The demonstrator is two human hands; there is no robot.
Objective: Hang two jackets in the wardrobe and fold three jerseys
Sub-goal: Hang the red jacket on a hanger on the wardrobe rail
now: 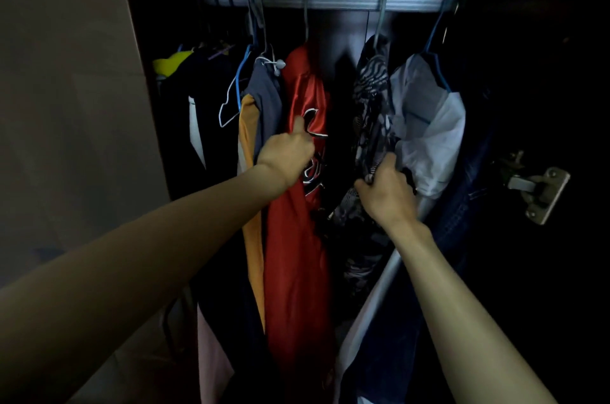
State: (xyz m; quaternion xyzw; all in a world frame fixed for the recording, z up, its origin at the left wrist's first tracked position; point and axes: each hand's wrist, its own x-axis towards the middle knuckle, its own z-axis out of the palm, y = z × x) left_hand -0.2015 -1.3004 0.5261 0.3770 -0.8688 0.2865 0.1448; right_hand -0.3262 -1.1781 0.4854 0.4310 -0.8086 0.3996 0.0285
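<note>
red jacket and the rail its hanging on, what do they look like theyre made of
The red jacket looks like satin or a similar slick synthetic: it shows a soft sheen along its folds. The rail looks like pale ribbed metal, probably aluminium, with a dull shine.

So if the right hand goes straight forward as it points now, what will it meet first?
The right hand already grips the patterned garment, so that cloth comes first. Just beyond and to its right hangs the white garment, probably next. Behind these the wardrobe is too dark to judge depth.
</note>
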